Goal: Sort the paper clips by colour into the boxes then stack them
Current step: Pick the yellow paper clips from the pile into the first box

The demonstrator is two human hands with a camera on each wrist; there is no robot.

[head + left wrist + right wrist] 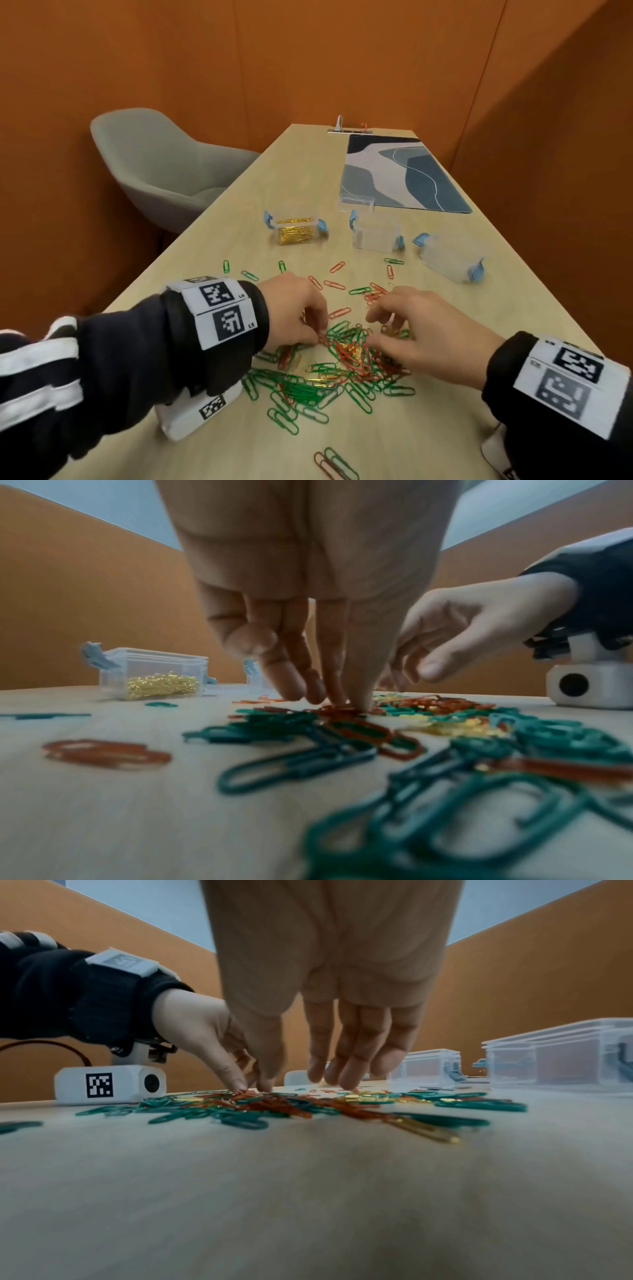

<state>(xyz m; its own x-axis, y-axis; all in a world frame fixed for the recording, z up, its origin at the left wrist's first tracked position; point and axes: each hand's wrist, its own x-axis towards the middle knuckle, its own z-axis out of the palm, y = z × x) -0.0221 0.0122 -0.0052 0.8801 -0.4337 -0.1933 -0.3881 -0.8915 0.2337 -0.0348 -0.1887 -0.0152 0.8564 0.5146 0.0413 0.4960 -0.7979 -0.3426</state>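
Note:
A mixed pile of green, red and gold paper clips (342, 359) (377, 729) (274, 1107) lies on the table between my hands. My left hand (317, 334) (349, 706) reaches down into the pile's left side, thumb and fingertips meeting on a red paper clip. My right hand (371, 329) (294, 1083) hovers over the pile's right side, fingers spread and relaxed, tips touching the clips. Farther back, a clear box (296, 229) (154, 674) holds gold clips. Two empty clear boxes (376, 236) (452, 257) stand to its right.
Loose red and green clips (337, 267) are scattered between the pile and the boxes; a few more (335, 462) lie near the front edge. A clear lid (356, 205) rests by a blue patterned mat (411, 171). A grey chair (157, 164) stands left of the table.

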